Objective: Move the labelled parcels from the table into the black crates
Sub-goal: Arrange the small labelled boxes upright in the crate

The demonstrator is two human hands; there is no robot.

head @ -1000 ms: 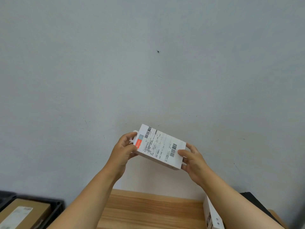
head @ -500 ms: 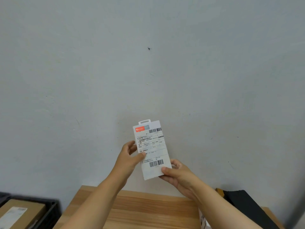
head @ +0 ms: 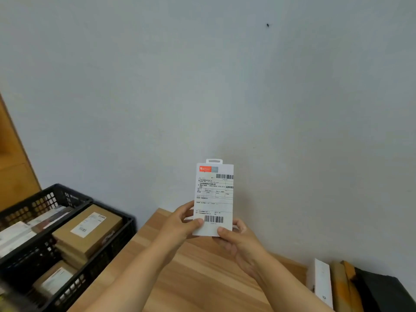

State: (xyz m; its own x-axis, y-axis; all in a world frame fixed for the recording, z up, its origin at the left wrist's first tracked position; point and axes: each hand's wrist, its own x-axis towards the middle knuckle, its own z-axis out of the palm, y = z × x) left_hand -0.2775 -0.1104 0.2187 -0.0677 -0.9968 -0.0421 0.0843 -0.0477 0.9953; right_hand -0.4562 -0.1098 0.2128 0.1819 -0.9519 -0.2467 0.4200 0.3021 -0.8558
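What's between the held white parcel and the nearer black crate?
Head view: only the left hand on the parcel, bare wooden table and wall; nothing else before the crate.

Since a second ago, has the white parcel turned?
Yes. The white parcel went from slanted to upright against the wall, hang tab on top.

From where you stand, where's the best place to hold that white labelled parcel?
Probably the bottom corners, from each side, as now: the white parcel is flat, thin and upright, so thumb in front and fingers behind pinch it securely. The left hand and right hand hold it there, leaving most of the label readable.
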